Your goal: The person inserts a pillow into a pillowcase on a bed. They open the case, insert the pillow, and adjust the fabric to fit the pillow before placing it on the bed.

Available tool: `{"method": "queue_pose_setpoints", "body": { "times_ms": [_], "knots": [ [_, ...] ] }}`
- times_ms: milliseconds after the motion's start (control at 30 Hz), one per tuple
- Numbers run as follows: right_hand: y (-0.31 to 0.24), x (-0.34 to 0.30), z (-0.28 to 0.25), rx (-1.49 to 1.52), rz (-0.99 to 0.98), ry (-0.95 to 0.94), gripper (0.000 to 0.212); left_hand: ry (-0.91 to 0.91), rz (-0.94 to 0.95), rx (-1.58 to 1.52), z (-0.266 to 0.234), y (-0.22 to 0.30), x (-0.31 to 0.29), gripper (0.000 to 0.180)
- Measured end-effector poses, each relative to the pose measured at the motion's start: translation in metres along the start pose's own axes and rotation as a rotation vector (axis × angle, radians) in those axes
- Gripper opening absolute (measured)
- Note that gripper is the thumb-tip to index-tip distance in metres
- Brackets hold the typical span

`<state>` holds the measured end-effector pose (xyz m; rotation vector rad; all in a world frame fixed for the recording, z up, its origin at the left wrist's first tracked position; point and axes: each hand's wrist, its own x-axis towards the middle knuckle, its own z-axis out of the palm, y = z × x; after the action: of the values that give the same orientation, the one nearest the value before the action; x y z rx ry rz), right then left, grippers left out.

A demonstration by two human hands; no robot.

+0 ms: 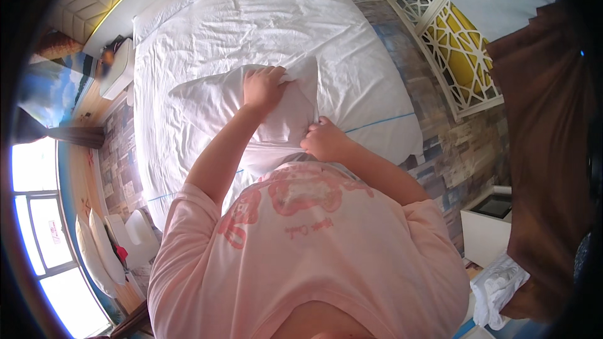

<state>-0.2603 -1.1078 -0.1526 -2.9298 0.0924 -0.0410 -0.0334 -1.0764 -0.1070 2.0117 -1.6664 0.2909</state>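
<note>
A white pillow (217, 94) in a white pillowcase lies at the near end of the bed, close against my body. My left hand (265, 90) is on its upper side, with the fingers bent over a fold of the cloth. Lower and to the right, my right hand (328, 140) is closed on the pillowcase's near right edge, and the cloth is drawn up between the thumb and fingers. Part of the pillow's near side is hidden by my forearms and pink shirt.
The white-sheeted bed (282, 19) stretches away, with another pillow (166, 9) at its far left. A nightstand (119, 69) stands left of it. Two more pillows (100, 248) and a white chair (141, 235) are at the lower left. A white cabinet (487, 232) stands at the right.
</note>
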Motion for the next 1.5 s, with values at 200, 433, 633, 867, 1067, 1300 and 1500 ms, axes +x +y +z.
{"method": "queue_pose_setpoints", "body": {
  "times_ms": [200,433,633,867,1067,1300,1500],
  "knots": [
    [-0.006,0.017,-0.030,0.052,0.054,0.134,0.014,0.052,-0.003,-0.085,-0.012,0.006,-0.011,0.027],
    [0.013,0.016,-0.015,0.245,0.212,0.389,0.011,-0.322,0.131,-0.302,-0.054,-0.006,-0.108,0.032],
    [0.019,0.018,-0.014,0.218,0.233,0.410,0.009,-0.349,-0.082,-0.090,-0.064,-0.055,-0.163,0.022],
    [0.028,0.018,-0.016,0.156,0.264,0.436,0.009,-0.112,-0.065,0.095,-0.096,-0.133,-0.177,0.014],
    [0.045,0.040,-0.047,-0.111,0.341,0.611,0.040,0.045,-0.087,-0.180,-0.092,-0.105,-0.173,0.015],
    [0.012,0.109,-0.092,0.044,0.371,0.348,0.105,0.047,0.150,-0.298,-0.094,-0.054,-0.152,0.015],
    [-0.004,0.121,-0.073,0.360,0.498,-0.018,0.046,0.003,-0.489,-0.403,-0.024,-0.115,-0.206,0.109]
  ]
}}
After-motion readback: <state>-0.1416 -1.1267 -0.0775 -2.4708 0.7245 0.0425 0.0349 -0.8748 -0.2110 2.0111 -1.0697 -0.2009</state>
